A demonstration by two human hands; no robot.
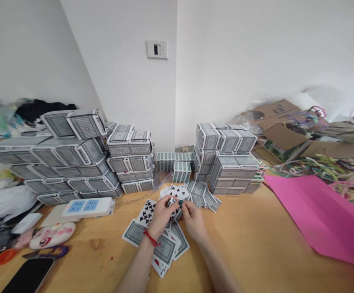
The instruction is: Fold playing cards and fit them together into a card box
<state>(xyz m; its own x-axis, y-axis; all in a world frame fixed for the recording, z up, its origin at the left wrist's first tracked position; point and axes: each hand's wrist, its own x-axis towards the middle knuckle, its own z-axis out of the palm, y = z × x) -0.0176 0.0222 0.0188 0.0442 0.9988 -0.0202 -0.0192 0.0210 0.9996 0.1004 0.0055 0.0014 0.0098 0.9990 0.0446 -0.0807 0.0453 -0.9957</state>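
Left grip [163,212], right grip [194,219]: playing card [177,214] between fingertips.

One camera, worn on the head, looks forward and down over the desk [240,244], near enough that marks on the cards [146,211] can be read; the hands [194,222] sit just below centre, the wall [128,89] beyond.

Wood tabletop [250,232], smooth, low ctr. Cards [134,234], smooth printed paper, ctr. Pink sheet [326,219], matt paper, lower R. Pwr strip [103,206], smooth plastic, L. Phone [30,276], glossy, btm L.
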